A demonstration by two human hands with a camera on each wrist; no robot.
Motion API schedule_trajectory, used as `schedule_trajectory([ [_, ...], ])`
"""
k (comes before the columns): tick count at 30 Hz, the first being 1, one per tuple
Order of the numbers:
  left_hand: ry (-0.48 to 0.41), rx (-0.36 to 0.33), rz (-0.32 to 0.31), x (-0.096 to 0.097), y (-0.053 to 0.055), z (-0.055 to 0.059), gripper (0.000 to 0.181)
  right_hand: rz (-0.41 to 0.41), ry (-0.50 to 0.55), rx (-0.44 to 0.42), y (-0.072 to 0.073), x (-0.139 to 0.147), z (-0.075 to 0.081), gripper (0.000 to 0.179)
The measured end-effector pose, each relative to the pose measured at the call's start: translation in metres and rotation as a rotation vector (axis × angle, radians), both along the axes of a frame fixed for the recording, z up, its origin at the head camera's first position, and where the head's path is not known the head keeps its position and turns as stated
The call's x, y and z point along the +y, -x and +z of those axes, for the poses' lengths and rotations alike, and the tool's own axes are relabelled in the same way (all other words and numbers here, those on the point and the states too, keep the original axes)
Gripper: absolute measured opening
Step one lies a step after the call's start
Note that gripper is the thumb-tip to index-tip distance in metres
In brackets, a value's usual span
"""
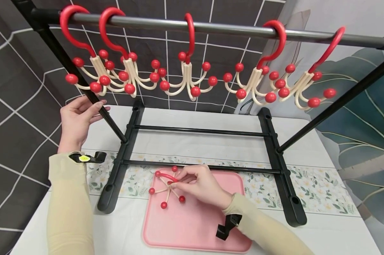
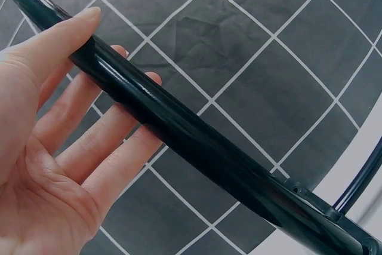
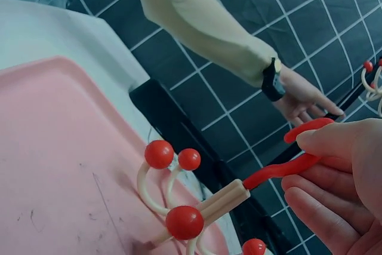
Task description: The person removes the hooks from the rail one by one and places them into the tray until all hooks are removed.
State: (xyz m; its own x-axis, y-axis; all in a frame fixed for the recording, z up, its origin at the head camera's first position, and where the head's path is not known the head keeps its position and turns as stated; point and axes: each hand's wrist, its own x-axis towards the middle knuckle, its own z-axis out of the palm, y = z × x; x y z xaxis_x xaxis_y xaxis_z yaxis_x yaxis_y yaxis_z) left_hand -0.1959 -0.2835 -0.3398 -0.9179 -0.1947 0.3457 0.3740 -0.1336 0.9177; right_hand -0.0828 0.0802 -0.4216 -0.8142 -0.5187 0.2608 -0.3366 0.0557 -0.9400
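Note:
Between its thumb and fingers my left hand (image 1: 78, 120) holds the slanted black side post (image 1: 112, 124) of a clothes rack. In the left wrist view the thumb lies over the post (image 2: 197, 138), with fingertips showing on its far side. My right hand (image 1: 200, 184) pinches the red hook end of a multi-arm hanging hook (image 1: 168, 176), low over the pink tray (image 1: 195, 233). Cream arms tipped with red balls spread from its stem (image 3: 224, 204), as the right wrist view shows. Some of the arms are cut off there.
Several matching hanging hooks (image 1: 187, 72) hang along the grey top bar (image 1: 230, 30). Black feet (image 1: 115, 180) and two thin crossbars (image 1: 201, 131) form the rack's base on the white table (image 1: 326, 233). Dark grid-patterned cloth (image 1: 16, 106) stands behind and at left.

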Motion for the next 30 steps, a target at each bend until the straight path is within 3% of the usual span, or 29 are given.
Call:
schedule_trajectory([
  [18, 0.005, -0.008, 0.000, -0.001, 0.000, 0.000, 0.035, -0.013, -0.017, -0.049, 0.002, -0.004, 0.000, 0.012],
  [25, 0.011, -0.013, 0.001, -0.001, 0.001, -0.001, 0.035, -0.051, -0.025, -0.084, 0.004, 0.009, 0.015, 0.021],
  [30, 0.026, -0.036, 0.014, -0.002, 0.001, -0.001, 0.036, -0.146, -0.031, -0.027, 0.008, 0.026, 0.030, 0.027],
])
